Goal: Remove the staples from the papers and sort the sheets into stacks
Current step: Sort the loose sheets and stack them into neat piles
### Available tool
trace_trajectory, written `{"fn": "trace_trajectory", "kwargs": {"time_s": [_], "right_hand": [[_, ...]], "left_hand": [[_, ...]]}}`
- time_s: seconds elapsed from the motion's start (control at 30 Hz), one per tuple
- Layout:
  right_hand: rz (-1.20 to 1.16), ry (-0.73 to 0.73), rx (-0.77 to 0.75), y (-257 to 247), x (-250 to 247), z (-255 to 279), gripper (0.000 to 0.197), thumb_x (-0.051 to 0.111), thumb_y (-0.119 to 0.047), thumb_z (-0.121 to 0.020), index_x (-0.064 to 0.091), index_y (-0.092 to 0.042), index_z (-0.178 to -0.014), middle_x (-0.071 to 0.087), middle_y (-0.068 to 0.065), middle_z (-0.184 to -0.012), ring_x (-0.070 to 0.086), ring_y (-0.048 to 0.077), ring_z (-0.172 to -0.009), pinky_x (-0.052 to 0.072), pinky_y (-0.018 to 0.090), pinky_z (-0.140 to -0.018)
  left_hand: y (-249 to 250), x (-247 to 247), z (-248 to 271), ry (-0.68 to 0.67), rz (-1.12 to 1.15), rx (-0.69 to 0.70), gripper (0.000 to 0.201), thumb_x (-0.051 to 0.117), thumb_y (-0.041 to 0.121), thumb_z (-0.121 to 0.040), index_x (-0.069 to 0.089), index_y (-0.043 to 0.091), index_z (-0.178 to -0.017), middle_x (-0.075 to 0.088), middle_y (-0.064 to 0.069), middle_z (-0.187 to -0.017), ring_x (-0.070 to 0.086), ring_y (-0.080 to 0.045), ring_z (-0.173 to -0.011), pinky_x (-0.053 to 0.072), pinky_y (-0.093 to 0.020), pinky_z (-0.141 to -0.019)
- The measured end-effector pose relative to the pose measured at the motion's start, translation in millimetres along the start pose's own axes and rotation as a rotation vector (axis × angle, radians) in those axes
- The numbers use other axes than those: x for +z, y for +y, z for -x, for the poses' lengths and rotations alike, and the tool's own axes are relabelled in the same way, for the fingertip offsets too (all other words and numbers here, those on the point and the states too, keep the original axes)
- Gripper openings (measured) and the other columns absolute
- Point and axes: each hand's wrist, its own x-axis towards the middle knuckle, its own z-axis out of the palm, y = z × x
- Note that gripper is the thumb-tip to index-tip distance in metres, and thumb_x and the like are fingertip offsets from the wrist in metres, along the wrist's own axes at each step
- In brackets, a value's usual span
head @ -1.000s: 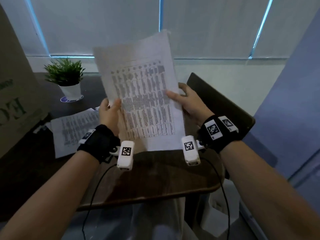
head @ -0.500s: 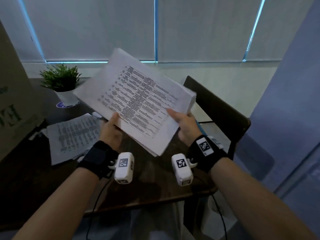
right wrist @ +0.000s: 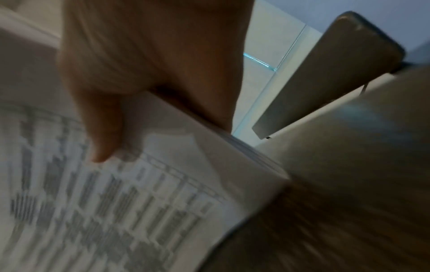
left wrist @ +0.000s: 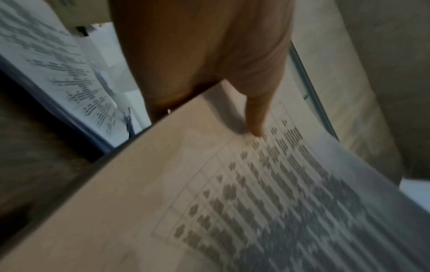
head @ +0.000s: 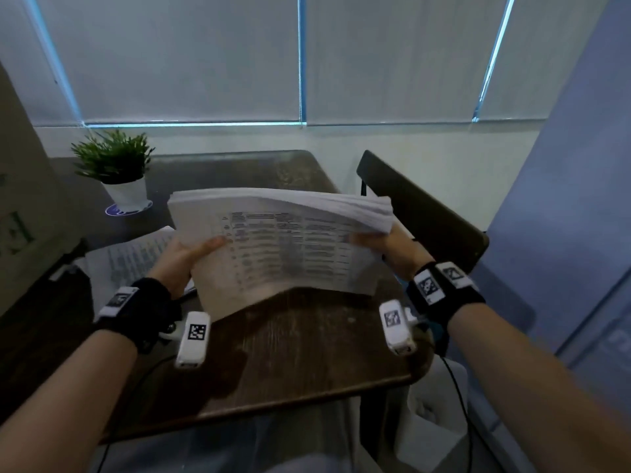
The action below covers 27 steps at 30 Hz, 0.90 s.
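Both hands [head: 177,264] [head: 392,249] clamped on thick sheaf [head: 283,247] above table [head: 290,353]; one stack [head: 133,261] laid, most sorting apparently left.

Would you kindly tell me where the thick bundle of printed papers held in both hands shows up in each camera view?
Head: the bundle of papers sits centre frame above the table, a hand at each side.
Left wrist: it fills the lower right, under the left hand's thumb.
Right wrist: it fills the lower left, under the right hand's thumb.
Shared landmark: the printed table grid on the top sheet.
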Motion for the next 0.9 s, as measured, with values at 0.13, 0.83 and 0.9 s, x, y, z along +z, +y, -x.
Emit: {"fn": "trace_trajectory", "kwargs": {"time_s": [0.13, 0.83, 0.9], "right_hand": [[0.116, 0.126, 0.018, 25, 12, 4, 0.027, 0.075, -0.005, -0.082, 0.068, -0.017, -0.105, 0.073, 0.002, -0.104, 0.07, 0.014, -0.096, 0.058, 0.037, -0.088], [-0.597, 0.158, 0.284, 22, 37, -2, 0.045, 0.065, -0.01, -0.086, 0.058, -0.004, -0.13, 0.07, 0.016, -0.116, 0.068, 0.03, -0.105, 0.057, 0.043, -0.088], [-0.616, 0.063, 0.329, 8, 15, -1, 0.046, 0.066, -0.018, -0.081, 0.064, 0.0, -0.122, 0.069, 0.018, -0.115, 0.067, 0.033, -0.104, 0.054, 0.042, -0.093]], "left_hand": [[-13, 16, -5, 0.167, -0.015, -0.01, 0.043, 0.064, 0.015, -0.087, 0.054, 0.007, -0.127, 0.065, -0.01, -0.119, 0.065, -0.026, -0.103, 0.053, -0.043, -0.087], [24, 106, -1, 0.44, 0.348, -0.042, 0.024, 0.049, -0.005, -0.088, 0.046, 0.015, -0.101, 0.056, -0.003, -0.088, 0.055, -0.021, -0.079, 0.049, -0.027, -0.061], [28, 88, 3, 0.404, 0.272, 0.043, 0.031, 0.048, -0.006, -0.087, 0.049, 0.017, -0.108, 0.062, -0.003, -0.102, 0.06, -0.023, -0.093, 0.053, -0.033, -0.073]]}}
